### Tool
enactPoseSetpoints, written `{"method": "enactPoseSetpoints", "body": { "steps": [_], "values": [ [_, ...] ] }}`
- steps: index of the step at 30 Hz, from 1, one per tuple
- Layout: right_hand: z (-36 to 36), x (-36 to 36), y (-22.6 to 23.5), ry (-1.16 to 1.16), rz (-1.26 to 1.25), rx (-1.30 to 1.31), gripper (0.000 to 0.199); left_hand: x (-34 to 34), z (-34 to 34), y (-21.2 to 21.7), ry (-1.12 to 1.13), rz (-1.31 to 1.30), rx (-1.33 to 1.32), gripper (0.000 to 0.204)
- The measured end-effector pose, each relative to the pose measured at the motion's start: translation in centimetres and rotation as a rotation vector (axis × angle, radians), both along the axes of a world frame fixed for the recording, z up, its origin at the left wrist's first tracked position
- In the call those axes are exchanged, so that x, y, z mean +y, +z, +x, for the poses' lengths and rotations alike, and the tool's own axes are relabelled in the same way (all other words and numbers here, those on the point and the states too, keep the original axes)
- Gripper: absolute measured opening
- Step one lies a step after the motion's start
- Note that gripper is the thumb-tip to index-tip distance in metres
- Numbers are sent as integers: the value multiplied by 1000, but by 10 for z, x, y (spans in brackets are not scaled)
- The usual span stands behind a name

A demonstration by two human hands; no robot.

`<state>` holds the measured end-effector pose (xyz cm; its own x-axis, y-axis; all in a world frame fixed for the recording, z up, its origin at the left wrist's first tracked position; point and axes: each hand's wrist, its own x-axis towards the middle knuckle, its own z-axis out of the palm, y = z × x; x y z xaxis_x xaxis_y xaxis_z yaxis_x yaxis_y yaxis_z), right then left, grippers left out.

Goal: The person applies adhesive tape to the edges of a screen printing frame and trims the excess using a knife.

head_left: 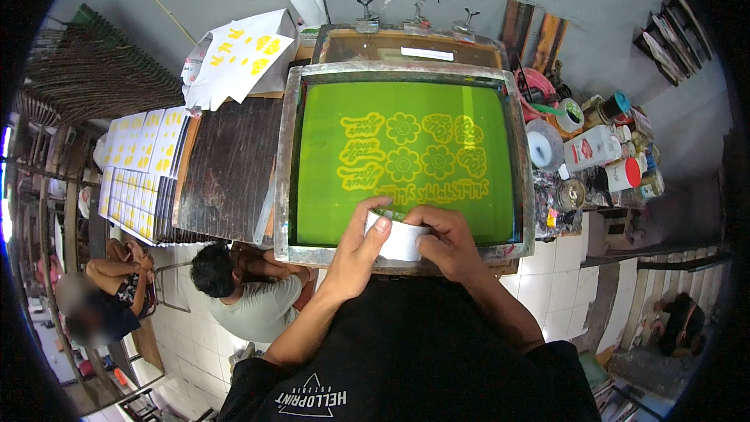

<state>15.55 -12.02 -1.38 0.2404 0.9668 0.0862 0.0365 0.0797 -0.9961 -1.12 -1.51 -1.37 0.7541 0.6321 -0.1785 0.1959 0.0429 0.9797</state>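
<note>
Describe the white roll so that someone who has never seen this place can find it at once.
Start from the large green screen in the middle. Over its lower edge, between the left hand and the right hand, is the white roll. Unlike the white bottle farther right, it is held and shows green inside.

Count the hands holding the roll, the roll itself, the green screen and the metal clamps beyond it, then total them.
Left hand and right hand: 2
White roll: 1
Green screen: 1
Metal clamps: 3
Total: 7
</note>
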Motion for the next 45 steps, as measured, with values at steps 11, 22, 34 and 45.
{"method": "enactPoseSetpoints", "body": {
  "steps": [11, 22, 34, 45],
  "values": [
    [2, -1, -12, -22, 14, 94, 11, -4, 2, 9, 7, -6, 0, 50],
    [2, 0, -13, -24, 46, 93, 14, -1, 0, 0, 25, 51, -17, 53],
    [2, 2, -17, -50, 39, 123, 11, -5, 1, 5, 24, 46, -5, 46],
    [-1, 1, -11, -34, -6, 150, 12, -3, 0, -16, 94, -91, -101, 50]
  ]
}}
